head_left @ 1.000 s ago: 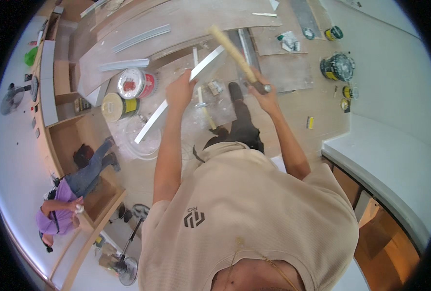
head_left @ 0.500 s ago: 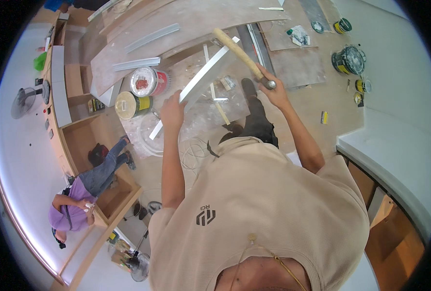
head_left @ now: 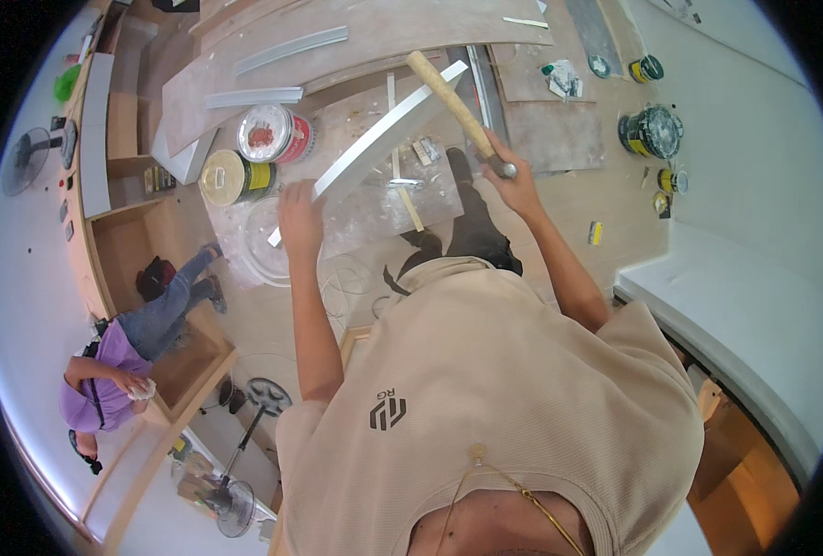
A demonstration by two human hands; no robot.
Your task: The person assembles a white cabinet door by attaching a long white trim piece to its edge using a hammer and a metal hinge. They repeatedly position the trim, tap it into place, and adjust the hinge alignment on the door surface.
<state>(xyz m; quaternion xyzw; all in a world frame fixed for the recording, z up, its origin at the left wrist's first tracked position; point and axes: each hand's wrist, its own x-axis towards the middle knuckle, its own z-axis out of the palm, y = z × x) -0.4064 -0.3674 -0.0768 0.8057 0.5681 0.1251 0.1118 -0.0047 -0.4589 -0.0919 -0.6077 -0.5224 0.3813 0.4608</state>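
My left hand (head_left: 300,221) is closed around a long white metal channel (head_left: 384,130), which slants from lower left to upper right. In my right hand (head_left: 513,185) is a hammer (head_left: 453,107), gripped close to its metal head. Its pale wooden handle points up and left, and its end lies in front of the channel's far part in this view. Whether handle and channel touch I cannot tell. Below them a dusty board (head_left: 356,208) lies on the floor, with a yellowish strip (head_left: 410,208) and small pieces on it.
Two paint buckets (head_left: 274,134) stand left of the channel. Large boards (head_left: 374,51) with metal profiles (head_left: 291,48) lie ahead. More buckets (head_left: 650,132) line the right wall. A person in purple (head_left: 115,375) is by the wooden cabinets at left. A fan (head_left: 235,505) stands lower left.
The view has shifted slightly, so the surroundings appear further left. Both hands keep their holds on the channel and the hammer. The person in purple has moved their hands.
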